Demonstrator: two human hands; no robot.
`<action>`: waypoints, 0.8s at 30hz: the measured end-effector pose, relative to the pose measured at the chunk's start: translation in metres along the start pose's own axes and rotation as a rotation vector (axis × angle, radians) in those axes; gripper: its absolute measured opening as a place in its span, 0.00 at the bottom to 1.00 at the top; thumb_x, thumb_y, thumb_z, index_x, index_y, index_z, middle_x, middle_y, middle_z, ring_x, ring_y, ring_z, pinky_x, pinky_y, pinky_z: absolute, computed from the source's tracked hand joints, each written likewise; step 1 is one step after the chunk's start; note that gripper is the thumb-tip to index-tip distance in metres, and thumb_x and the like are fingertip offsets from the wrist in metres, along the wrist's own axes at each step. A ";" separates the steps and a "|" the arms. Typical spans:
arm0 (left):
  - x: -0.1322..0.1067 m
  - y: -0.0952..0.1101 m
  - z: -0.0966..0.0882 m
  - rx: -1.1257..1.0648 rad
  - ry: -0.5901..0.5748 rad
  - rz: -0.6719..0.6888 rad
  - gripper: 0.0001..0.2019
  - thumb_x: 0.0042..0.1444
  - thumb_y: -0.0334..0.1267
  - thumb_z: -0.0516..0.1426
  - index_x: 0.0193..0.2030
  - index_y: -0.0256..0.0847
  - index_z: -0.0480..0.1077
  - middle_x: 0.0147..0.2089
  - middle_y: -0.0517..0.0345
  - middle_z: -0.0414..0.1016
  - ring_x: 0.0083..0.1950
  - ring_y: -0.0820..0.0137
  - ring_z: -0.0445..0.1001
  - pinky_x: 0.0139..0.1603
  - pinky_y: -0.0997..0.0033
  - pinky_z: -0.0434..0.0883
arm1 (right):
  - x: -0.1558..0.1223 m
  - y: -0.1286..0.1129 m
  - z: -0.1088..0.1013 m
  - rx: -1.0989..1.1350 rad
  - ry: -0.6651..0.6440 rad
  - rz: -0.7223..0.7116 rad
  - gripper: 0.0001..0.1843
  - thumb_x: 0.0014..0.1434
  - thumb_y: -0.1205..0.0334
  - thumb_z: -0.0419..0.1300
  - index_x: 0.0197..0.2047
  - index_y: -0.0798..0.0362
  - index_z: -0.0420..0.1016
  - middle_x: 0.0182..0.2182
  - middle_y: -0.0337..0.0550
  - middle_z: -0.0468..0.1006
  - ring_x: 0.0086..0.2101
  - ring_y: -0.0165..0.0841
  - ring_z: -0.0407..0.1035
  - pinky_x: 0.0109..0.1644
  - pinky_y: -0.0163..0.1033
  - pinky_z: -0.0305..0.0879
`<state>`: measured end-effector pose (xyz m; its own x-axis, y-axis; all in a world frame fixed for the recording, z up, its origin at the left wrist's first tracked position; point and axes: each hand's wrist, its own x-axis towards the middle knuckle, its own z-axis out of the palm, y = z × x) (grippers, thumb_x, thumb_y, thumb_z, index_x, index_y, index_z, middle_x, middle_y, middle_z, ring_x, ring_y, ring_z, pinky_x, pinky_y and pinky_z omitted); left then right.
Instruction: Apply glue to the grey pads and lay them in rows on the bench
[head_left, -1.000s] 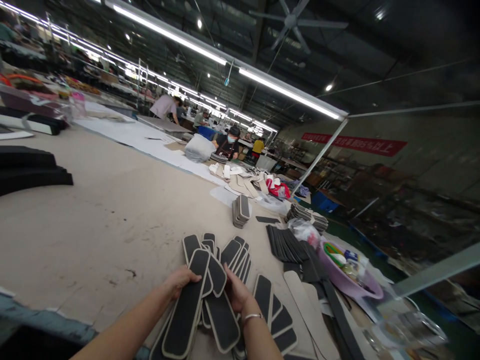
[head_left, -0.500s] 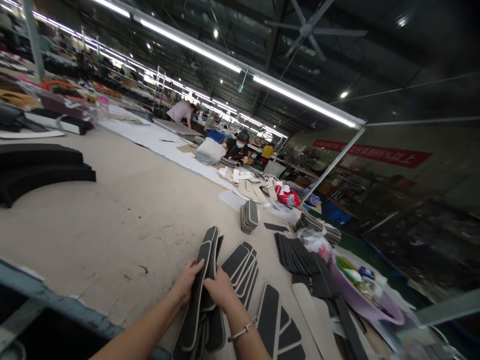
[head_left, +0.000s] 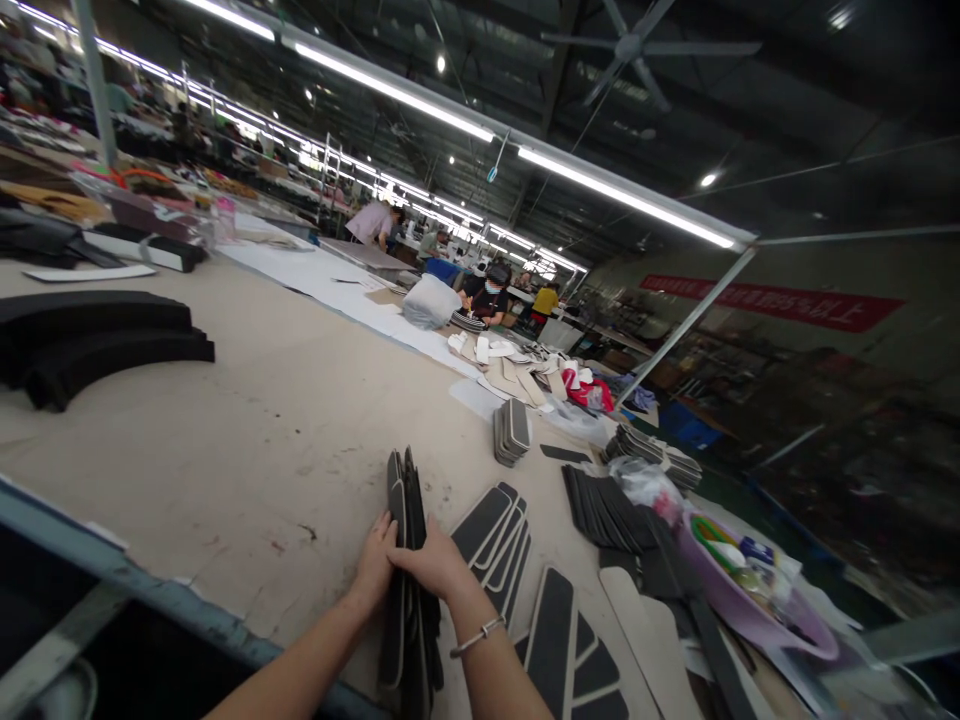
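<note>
Between my hands stands a stack of long dark strips with pale edges [head_left: 405, 610], turned on its long edge over the near part of the table. My left hand [head_left: 375, 560] presses its left side, fingers closed against the strips. From the right, my right hand [head_left: 433, 560] grips the same stack, thumb reaching across it; a bangle [head_left: 478, 637] circles that wrist. Just right of the stack lies a fan of similar pale-edged strips [head_left: 495, 535]. Nearer to me is another spread of these pieces [head_left: 551, 640]. My hands hide the middle of the stack.
The beige tabletop [head_left: 300, 400] bears curved black pieces [head_left: 112, 335] at left. A small upright stack [head_left: 512, 432] stands ahead, black strips [head_left: 600, 510] and a purple basin [head_left: 757, 610] at right. A co-worker [head_left: 487, 295] sits beyond the table.
The strips, tilted and splayed before, are now gathered upright into a tighter bundle. My right hand has moved up against my left, its thumb across the stack. The view has shifted slightly left.
</note>
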<state>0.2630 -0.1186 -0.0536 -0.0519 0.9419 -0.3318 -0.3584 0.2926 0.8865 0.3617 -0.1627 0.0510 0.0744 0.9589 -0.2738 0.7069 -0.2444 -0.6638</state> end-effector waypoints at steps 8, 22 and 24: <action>-0.003 0.003 -0.006 0.008 -0.071 -0.067 0.18 0.42 0.32 0.65 0.43 0.34 0.75 0.57 0.41 0.73 0.60 0.56 0.69 0.64 0.59 0.64 | 0.020 0.007 0.010 -0.042 0.167 0.117 0.57 0.39 0.62 0.68 0.68 0.67 0.45 0.50 0.67 0.73 0.53 0.54 0.67 0.55 0.52 0.62; -0.031 0.109 0.046 0.335 -0.276 0.416 0.38 0.41 0.49 0.65 0.59 0.37 0.62 0.51 0.46 0.76 0.52 0.55 0.75 0.56 0.57 0.70 | 0.005 -0.002 -0.032 0.698 0.527 -0.470 0.43 0.37 0.67 0.65 0.59 0.52 0.58 0.47 0.46 0.77 0.46 0.41 0.72 0.52 0.42 0.69; -0.031 0.115 0.049 0.439 -0.245 0.536 0.38 0.39 0.50 0.64 0.57 0.37 0.63 0.47 0.47 0.77 0.49 0.55 0.76 0.53 0.56 0.72 | -0.001 -0.005 -0.039 0.775 0.538 -0.606 0.44 0.37 0.69 0.64 0.59 0.52 0.57 0.48 0.45 0.76 0.47 0.41 0.72 0.52 0.41 0.68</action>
<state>0.2688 -0.1058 0.0741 0.1129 0.9690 0.2197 0.0666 -0.2280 0.9714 0.3853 -0.1563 0.0819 0.2934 0.8416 0.4535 0.1144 0.4401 -0.8907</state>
